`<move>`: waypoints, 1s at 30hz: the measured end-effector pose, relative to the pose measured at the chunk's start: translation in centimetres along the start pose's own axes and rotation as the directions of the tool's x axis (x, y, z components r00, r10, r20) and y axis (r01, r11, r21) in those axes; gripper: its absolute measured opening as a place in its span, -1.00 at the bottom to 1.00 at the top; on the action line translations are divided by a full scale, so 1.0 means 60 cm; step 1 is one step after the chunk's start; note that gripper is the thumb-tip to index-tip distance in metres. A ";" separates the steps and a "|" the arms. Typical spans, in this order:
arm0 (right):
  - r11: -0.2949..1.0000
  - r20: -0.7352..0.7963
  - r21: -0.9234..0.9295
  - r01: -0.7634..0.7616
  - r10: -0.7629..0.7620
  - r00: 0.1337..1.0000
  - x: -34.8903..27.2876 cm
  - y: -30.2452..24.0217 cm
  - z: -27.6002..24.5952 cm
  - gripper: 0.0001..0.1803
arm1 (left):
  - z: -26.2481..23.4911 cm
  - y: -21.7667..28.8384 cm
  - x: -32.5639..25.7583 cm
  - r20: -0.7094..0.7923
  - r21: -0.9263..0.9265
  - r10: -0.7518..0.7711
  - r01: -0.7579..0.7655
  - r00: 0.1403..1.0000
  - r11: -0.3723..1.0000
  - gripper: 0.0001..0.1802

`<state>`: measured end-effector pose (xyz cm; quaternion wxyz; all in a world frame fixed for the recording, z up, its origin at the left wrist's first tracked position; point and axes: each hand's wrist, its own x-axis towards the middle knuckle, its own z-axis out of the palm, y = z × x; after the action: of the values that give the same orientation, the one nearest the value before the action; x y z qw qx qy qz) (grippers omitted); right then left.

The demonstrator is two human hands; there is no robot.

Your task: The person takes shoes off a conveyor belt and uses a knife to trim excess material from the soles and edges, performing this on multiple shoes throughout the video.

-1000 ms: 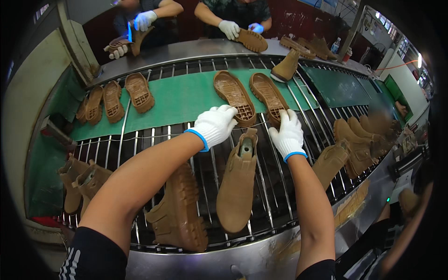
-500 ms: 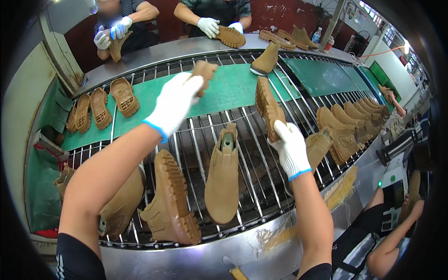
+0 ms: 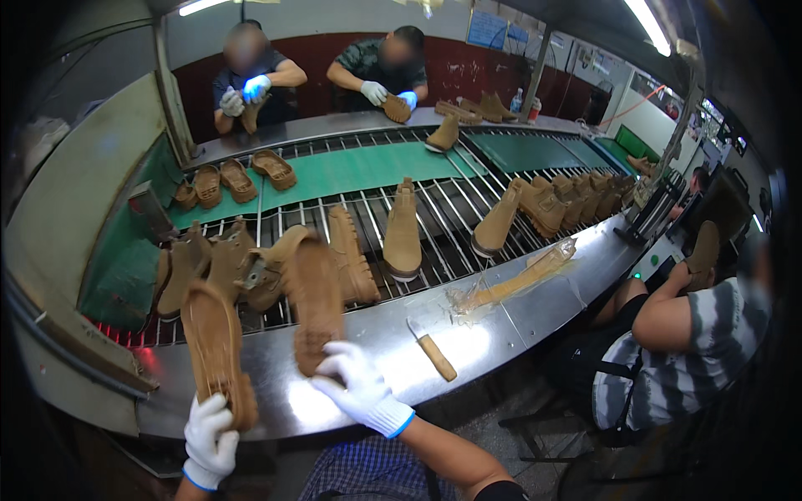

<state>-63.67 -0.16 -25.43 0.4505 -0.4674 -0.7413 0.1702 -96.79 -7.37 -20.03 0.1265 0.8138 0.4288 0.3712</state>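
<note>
My left hand [image 3: 210,438], in a white knit glove, grips the heel end of a brown shoe sole [image 3: 219,338], held upright with its hollow inner side facing me. In my gloved right hand [image 3: 361,384] a second brown sole [image 3: 316,288] is pinched by its lower end, slightly blurred. The two soles stand side by side over the metal ledge, apart from each other. Just behind them, tan boots [image 3: 230,259] are on the roller conveyor, and one boot [image 3: 352,259] lies on its side with its ridged sole showing.
A wooden-handled knife [image 3: 436,357] lies on the metal ledge [image 3: 526,326] beside a strip of yellowed tape [image 3: 530,271]. More soles [image 3: 274,169] rest on the green belt [image 3: 351,167]. Two gloved co-workers handle footwear opposite; a person in a striped shirt [image 3: 668,351] sits at right.
Both hands have drawn back from over the rollers to the near left ledge, each with its sole. The soles' hollow sides now face me. The view has tilted up.
</note>
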 end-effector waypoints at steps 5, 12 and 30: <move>0.990 0.201 0.037 -0.139 0.129 0.971 0.006 0.033 -0.047 -0.34 | -0.003 0.009 -0.190 -0.051 0.337 -0.279 0.279 0.959 0.899 -0.65; 0.780 -0.433 -0.259 -0.570 0.434 0.790 0.113 0.377 -0.325 -0.25 | 0.086 0.077 -0.052 -0.057 0.230 -0.113 0.123 0.992 0.965 -0.42; 0.814 -0.649 0.440 -0.380 0.581 0.492 0.178 0.742 -0.494 -0.27 | 0.138 0.072 0.042 -0.057 0.148 -0.179 0.185 0.982 0.971 -0.40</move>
<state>-16.77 26.39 -34.08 0.7040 -0.6252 -0.2937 0.1652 -87.37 -7.01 -22.23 0.0881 0.7700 0.5315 0.3418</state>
